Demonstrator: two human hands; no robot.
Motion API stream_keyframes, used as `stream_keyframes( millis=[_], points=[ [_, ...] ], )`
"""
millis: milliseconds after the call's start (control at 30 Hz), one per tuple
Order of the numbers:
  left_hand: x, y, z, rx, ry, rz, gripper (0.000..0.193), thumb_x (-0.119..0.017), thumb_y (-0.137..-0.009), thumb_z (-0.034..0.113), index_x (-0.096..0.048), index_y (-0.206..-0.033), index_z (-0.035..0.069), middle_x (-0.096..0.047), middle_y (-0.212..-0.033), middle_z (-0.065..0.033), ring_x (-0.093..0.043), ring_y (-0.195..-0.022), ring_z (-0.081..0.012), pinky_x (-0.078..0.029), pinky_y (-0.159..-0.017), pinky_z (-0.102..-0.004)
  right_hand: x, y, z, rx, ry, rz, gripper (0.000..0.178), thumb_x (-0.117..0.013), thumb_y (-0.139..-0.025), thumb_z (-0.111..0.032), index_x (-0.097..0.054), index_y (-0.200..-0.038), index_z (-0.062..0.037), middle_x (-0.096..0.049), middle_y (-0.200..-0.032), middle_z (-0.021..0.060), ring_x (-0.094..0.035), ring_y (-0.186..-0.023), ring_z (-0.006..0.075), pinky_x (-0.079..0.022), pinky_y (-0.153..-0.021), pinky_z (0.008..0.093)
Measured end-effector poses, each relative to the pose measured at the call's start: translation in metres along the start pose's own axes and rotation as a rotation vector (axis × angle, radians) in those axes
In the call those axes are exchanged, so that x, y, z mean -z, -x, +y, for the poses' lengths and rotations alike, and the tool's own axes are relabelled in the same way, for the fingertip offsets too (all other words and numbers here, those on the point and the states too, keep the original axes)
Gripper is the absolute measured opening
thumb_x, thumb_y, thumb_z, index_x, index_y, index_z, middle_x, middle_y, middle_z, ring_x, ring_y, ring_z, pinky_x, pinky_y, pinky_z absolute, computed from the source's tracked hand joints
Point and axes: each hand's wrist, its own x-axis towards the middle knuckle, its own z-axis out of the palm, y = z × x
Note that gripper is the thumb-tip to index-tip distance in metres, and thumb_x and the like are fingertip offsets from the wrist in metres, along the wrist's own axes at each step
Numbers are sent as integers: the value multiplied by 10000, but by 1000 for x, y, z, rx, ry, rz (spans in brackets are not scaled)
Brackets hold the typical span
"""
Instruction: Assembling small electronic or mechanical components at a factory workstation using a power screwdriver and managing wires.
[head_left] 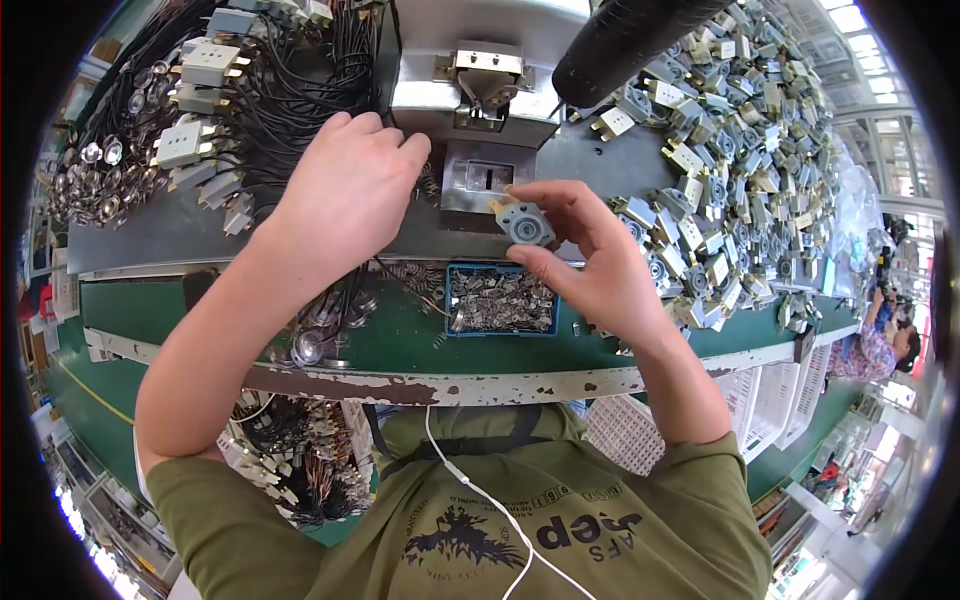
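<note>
Between thumb and fingers of my right hand (600, 255) is a grey plastic housing (527, 225) with a ringed round centre and a yellowish tab. It is just in front of the metal fixture block (490, 176), which has a rectangular recess. My left hand (358, 180) is closed, knuckles up, over the near edge of a bundle of black cables (275, 110). Its fingertips are hidden, so I cannot see what it holds. Above the fixture is the steel head (490, 80) of a bench press.
Many grey and cream housings (730, 150) are heaped on the right. Cabled housings (208, 65) and shiny round metal parts (105, 180) lie on the left. A blue tray (500, 328) of small metal parts sits nearby. A thick black cylinder (640, 45) juts in above. Another person (880, 345) is far right.
</note>
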Motion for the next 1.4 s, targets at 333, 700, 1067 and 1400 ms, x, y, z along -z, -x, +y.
stream_keyframes(
  millis=[333,700,1067,1400],
  points=[
    [46,15,-28,163,594,38,183,-668,-948,55,-644,-1124,10,-637,-927,-77,-613,-830,-196,-488,-784,-308,-6,-49,14,589,691,94,335,-741,-890,-85,-630,-1205,-57,-726,-1135,114,-661,-989,341,-555,-856,422],
    [64,56,-18,343,468,-41,160,-603,-988,163,-693,-1035,39,-630,-889,-133,-660,-841,-336,-519,-757,-428,-18,-43,26,568,756,249,271,-774,-843,-71,-728,-1109,-97,-714,-1168,82,-664,-998,301,-560,-859,397],
    [42,54,2,375,181,-302,345,-663,-906,311,-669,-807,-20,-655,-796,-190,-688,-783,-386,-571,-720,-462,-53,-18,-5,416,281,99,392,-714,-908,-53,-666,-1297,-45,-692,-1236,159,-655,-1112,352,-534,-954,428],
    [77,84,-56,486,839,-167,186,-559,-929,126,-528,-900,-56,-518,-797,-195,-493,-756,-367,-429,-729,-439,-97,-63,-15,153,-126,-155,352,-640,-1007,-116,-607,-1329,22,-690,-1241,193,-693,-1135,269,-545,-979,388]
  ],
)
